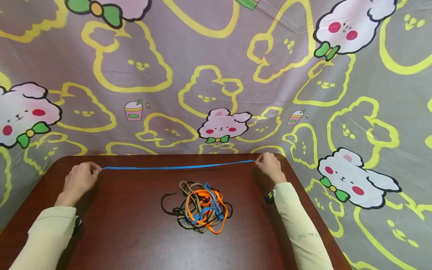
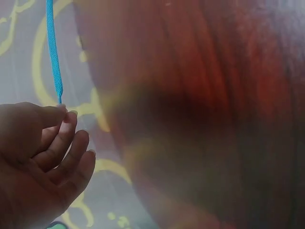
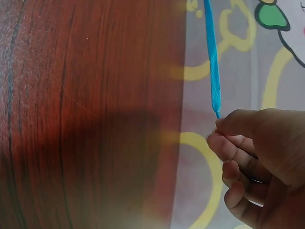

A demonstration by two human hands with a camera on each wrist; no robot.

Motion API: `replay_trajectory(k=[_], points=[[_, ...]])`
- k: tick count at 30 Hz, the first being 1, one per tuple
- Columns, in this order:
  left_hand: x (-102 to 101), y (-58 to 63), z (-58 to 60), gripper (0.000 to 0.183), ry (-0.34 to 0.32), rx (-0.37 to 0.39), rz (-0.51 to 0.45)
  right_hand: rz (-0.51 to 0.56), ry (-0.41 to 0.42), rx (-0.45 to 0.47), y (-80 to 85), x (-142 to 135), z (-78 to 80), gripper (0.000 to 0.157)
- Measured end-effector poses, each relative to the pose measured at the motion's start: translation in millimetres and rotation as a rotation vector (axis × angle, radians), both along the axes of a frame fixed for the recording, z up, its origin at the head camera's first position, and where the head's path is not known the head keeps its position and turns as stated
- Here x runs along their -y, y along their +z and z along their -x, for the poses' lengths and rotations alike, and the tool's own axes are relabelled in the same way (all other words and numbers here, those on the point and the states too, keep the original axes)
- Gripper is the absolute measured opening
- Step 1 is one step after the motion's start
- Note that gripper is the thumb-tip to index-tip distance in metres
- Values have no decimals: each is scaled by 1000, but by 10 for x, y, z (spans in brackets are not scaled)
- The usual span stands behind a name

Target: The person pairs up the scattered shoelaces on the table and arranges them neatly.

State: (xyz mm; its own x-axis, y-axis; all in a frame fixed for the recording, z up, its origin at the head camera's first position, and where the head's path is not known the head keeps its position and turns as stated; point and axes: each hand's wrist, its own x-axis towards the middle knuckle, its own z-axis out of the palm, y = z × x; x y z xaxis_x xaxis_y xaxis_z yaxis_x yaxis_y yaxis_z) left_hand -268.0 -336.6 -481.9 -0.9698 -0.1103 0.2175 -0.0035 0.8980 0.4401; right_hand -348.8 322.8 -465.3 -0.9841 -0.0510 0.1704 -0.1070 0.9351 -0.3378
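A flat blue shoelace (image 1: 175, 167) is stretched nearly straight across the far part of the table. At its left end, my left hand (image 1: 80, 178) pinches the narrow tip between thumb and forefinger; the left wrist view shows the lace (image 2: 55, 62) running up from the fingertips. My right hand (image 1: 271, 167) pinches the other tip the same way, seen with the lace (image 3: 214, 71) in the right wrist view. Nearer to me, between the hands, lies a tangled pile of shoelaces (image 1: 202, 208) in orange, black, beige and blue.
The dark reddish-brown wooden table (image 1: 135, 232) has rounded far corners. Right behind its far edge hangs a grey cloth (image 1: 182, 48) with yellow outlines and cartoon rabbits, continuing along the right side. Pale sleeves (image 1: 300, 221) cover both forearms, and a dark band shows at each wrist.
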Motion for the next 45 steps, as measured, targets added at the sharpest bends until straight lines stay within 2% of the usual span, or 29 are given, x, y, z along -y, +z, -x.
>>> replay_trajectory(k=[6,13,17,27,34,45], points=[[10,-77,100,15,-51,2,19,-17,-14,4,-85,39,79,15],[1,-137,158,18,-23,42,14,-19,-42,-17,-137,64,136,17],[-8,-185,181,18,-12,61,10,-30,-62,24,-194,71,146,13],[-25,-217,280,17,-1,77,-6,-60,-83,129,-274,101,157,19],[-28,-224,319,14,18,119,-20,-54,-69,118,-272,113,152,23],[-81,-236,354,14,30,104,-27,-62,-72,58,-322,90,156,14]])
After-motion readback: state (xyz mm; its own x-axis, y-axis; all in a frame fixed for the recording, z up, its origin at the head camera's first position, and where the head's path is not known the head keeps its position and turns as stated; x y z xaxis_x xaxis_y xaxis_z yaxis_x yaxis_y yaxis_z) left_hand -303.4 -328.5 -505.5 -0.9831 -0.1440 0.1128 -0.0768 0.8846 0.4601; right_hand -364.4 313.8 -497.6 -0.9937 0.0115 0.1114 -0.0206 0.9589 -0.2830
